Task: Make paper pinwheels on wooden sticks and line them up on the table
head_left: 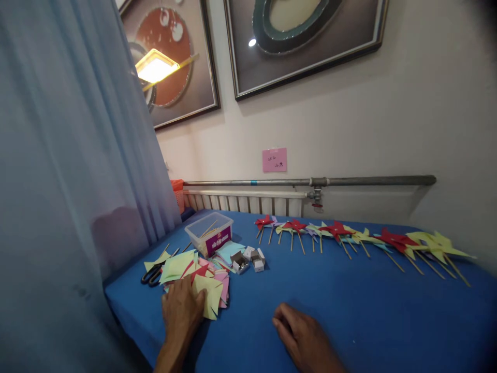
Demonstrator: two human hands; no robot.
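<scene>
My left hand (181,312) lies flat on a heap of cut coloured paper pieces (196,274), its fingers stretched out over a yellow piece (212,296). My right hand (301,334) rests on the blue tablecloth (349,305) with its fingers curled under; nothing shows in it. A long row of finished paper pinwheels on wooden sticks (361,239) lies along the far side of the table.
Black-handled scissors (152,275) lie left of the paper heap. A clear plastic box of sticks (209,233) and small open pin boxes (248,260) sit behind it. A blue curtain (66,171) hangs at left. A radiator and pipe (310,182) run along the wall.
</scene>
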